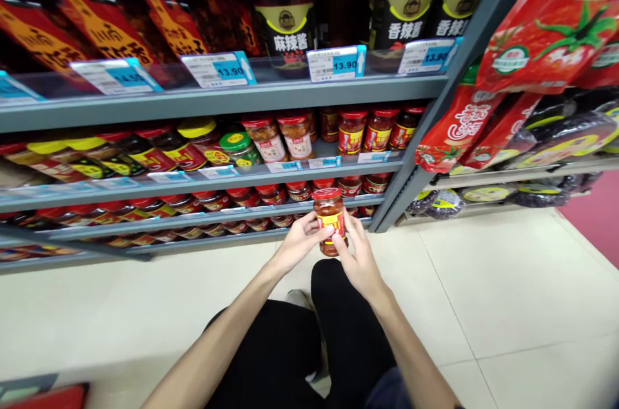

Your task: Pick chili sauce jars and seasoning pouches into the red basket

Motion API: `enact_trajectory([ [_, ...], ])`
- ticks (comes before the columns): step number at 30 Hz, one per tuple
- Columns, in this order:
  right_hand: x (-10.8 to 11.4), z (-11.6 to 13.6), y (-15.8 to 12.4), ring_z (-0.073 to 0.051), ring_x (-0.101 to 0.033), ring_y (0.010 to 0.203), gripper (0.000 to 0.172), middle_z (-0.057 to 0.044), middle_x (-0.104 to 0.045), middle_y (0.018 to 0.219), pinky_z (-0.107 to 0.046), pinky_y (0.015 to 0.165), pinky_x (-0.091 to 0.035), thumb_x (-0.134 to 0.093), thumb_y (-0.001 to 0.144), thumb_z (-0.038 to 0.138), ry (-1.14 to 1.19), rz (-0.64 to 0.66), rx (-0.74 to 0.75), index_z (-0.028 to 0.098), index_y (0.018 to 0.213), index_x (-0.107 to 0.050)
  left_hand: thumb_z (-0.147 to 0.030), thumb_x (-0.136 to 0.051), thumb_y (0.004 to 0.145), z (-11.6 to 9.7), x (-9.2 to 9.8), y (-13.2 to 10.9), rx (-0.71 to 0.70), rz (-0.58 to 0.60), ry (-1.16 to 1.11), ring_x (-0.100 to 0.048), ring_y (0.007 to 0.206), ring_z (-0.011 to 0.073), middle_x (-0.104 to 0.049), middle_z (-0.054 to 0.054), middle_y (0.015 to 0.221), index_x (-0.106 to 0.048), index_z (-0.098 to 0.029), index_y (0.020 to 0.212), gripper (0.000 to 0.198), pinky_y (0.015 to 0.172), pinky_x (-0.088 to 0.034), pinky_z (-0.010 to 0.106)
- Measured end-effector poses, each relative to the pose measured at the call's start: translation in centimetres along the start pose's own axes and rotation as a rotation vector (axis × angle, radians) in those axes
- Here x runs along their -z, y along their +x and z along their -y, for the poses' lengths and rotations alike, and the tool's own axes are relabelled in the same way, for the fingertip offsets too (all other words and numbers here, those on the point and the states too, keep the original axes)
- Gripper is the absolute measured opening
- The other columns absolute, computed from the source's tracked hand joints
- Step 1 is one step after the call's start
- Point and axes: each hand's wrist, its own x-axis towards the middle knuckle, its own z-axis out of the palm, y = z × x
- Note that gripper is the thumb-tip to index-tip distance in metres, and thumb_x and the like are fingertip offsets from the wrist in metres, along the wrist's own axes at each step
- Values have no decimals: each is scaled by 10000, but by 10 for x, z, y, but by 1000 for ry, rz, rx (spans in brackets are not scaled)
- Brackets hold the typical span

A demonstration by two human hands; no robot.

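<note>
Between my two hands is an upright glass jar of chili sauce [331, 208], with a red lid and a red and yellow label facing me. My left hand [300, 240] grips its left side, the thumb lying across the front. From the right, my right hand [356, 253] wraps the jar with its thumb on the lower label. Both hands are closed on it, above my knees and in front of the lower shelves. Rows of similar red-lidded jars [351, 131] stand on the shelf just behind.
Grey shelves [232, 96] run across the front, their price tags [337, 64] along the edges. Dark sauce bottles [286, 22] stand on the upper shelf. Red tomato-printed pouches [556, 28] hang at the right. A red object [58, 397] lies at the lower left on the tiled floor [120, 319].
</note>
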Motion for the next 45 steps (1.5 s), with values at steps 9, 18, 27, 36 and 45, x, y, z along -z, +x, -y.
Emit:
enact_trajectory([
  [9, -17, 5, -12, -219, -495, 1392, 661, -91, -485, 1436, -400, 1203, -418, -577, 1019, 374, 87, -51, -77, 344, 1622, -308, -455, -828, 820, 15, 14, -9, 64, -33, 18, -667, 1181, 289, -709, 123, 1309, -695, -175, 1223, 509, 1064, -488, 393],
  [18, -19, -10, -26, -227, -520, 1373, 637, -94, -521, 1431, -407, 1190, -441, -600, 1001, 328, 134, -149, -101, 323, 1598, -377, -436, -862, 786, 29, 15, -5, 101, 4, 127, -637, 1233, 301, -686, 144, 1337, -682, -166, 1267, 580, 1086, -477, 408],
  [27, -26, -13, -23, -240, -644, 1247, 586, -88, -654, 1390, -429, 1107, -519, -654, 977, 372, 286, -246, -126, 265, 1524, -473, -512, -875, 745, 18, 10, -1, 79, -35, 142, -730, 1014, 274, -767, 141, 1168, -717, -152, 1247, 637, 903, -561, 347],
  [36, -31, -11, -21, -253, -652, 1266, 530, -89, -669, 1407, -426, 1099, -536, -645, 982, 400, 386, -287, -206, 235, 1478, -554, -504, -767, 840, 11, 16, 4, 138, 38, -5, -751, 972, 270, -780, 119, 1161, -737, -177, 1251, 526, 860, -557, 331],
  [45, -27, -15, -19, -247, -678, 1216, 575, -97, -677, 1395, -438, 1094, -547, -669, 965, 406, 305, -321, -185, 227, 1496, -541, -563, -850, 744, 12, 6, 12, 124, 46, 85, -729, 1038, 316, -767, 147, 1192, -721, -169, 1262, 663, 870, -572, 377],
])
